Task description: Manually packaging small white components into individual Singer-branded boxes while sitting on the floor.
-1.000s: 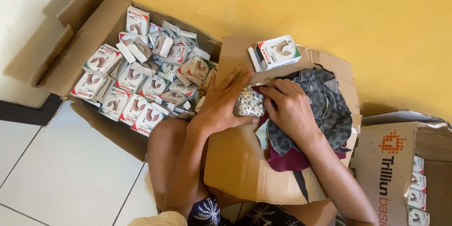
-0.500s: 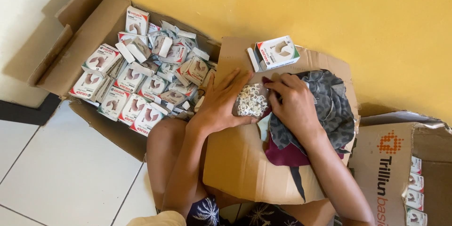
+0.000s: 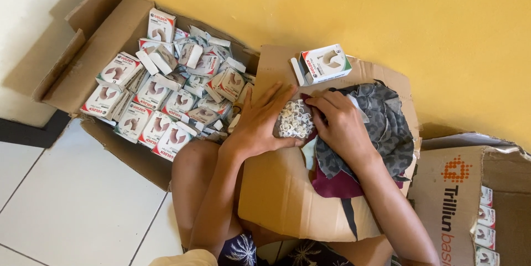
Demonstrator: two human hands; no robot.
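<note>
A heap of small white clips (image 3: 294, 120) is cupped between two hands on a cardboard sheet (image 3: 282, 188) laid over the lap. The heap is roundish, without a clear long axis; the clips are too many to count. The left hand (image 3: 260, 125) is spread flat against it; the right hand (image 3: 340, 122) is curled, fingertips touching it. One open box (image 3: 323, 64) stands just beyond; dozens fill the carton (image 3: 105, 17).
</note>
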